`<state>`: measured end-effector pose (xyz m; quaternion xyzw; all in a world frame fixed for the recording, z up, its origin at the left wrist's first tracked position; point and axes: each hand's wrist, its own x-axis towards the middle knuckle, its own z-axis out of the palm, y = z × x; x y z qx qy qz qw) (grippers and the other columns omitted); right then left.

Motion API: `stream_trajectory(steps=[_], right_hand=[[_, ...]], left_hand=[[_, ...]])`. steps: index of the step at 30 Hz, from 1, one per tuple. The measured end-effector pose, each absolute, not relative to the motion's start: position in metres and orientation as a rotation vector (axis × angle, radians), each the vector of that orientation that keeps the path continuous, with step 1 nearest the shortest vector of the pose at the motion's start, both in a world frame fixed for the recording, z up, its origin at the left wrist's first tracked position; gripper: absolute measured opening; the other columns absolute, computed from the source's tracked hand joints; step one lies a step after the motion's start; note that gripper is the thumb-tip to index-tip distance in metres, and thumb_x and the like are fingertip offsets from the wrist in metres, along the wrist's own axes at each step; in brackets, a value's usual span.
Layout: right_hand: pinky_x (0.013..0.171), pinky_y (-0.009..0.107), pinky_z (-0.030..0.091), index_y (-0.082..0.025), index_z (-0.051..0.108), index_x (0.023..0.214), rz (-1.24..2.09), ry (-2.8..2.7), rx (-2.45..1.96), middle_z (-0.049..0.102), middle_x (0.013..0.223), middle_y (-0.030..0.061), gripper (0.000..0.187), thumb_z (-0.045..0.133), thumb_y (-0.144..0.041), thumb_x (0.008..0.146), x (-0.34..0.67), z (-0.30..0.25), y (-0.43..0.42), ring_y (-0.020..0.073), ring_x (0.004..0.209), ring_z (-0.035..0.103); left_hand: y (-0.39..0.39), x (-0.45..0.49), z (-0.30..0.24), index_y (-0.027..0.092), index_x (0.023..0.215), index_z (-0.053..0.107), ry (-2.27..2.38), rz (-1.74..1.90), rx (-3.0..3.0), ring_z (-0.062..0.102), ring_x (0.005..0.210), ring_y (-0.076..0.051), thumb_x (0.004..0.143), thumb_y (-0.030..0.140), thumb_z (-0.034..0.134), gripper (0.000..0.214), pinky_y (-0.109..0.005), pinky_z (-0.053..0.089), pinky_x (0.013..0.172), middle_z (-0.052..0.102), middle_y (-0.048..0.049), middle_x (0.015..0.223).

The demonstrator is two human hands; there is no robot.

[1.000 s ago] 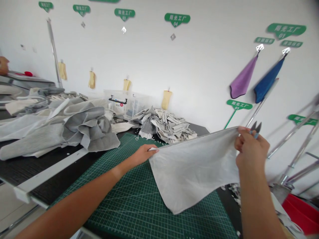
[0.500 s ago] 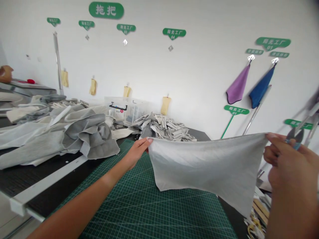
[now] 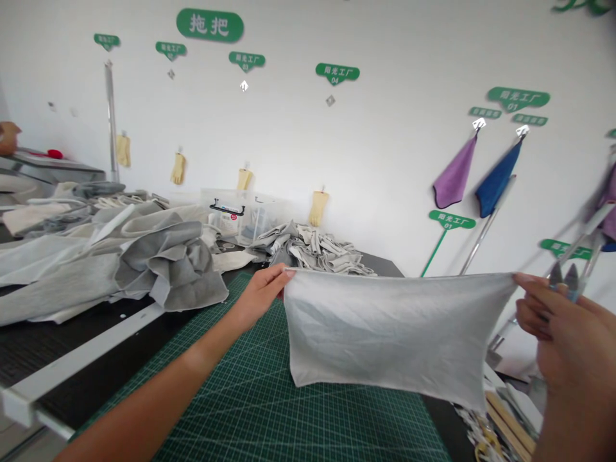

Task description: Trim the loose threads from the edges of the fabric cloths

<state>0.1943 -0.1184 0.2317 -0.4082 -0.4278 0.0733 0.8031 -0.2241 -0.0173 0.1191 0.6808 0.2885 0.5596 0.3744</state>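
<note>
A person's left hand (image 3: 260,296) and right hand (image 3: 561,327) are well apart, each clamped on a top corner of a pale grey cloth (image 3: 394,330), which hangs in the air above a green cutting mat (image 3: 346,430). Compared with the moment before, the cloth's top edge is pulled straighter and more level, and its lower edge sags less. Small snips (image 3: 563,277) stand blades-up in the right hand, past the mat's right side. Left of the mat, a heap of grey fabric (image 3: 168,263) lies on the black bench (image 3: 29,346); beyond the mat sits a pile of pale fabric strips (image 3: 312,250). On the wall (image 3: 385,77) farther beyond, a green sign (image 3: 209,24) reads 拖把, and a green tag (image 3: 337,72) reads 阳光工厂 04.
</note>
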Motion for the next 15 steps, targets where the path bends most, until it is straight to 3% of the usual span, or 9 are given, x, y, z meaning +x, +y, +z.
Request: stream_trajectory(steps=[9, 15], right_hand=[[0.036, 0.025, 0.007, -0.014, 0.067, 0.066, 0.148, -0.957, -0.899, 0.038, 0.064, -0.0016, 0.024, 0.089, -0.023, 0.063, 0.199, 0.233, -0.123, 0.0027, 0.04, 0.028], [0.035, 0.022, 0.009, -0.013, 0.066, 0.067, 0.137, -0.948, -0.917, 0.033, 0.061, -0.0048, 0.025, 0.088, -0.025, 0.064, 0.196, 0.235, -0.127, 0.002, 0.041, 0.027]], left_hand=[[-0.032, -0.231, 0.142, 0.018, 0.076, 0.052, 0.722, 1.426, 1.735, 0.044, 0.071, -0.014, 0.099, 0.047, 0.043, 0.038, -0.025, 0.038, 0.068, 0.049, 0.001, 0.073], [-0.035, -0.239, 0.15, 0.017, 0.073, 0.053, 0.73, 1.344, 1.859, 0.047, 0.071, -0.015, 0.098, 0.046, 0.046, 0.039, -0.026, 0.038, 0.068, 0.051, 0.0007, 0.071]])
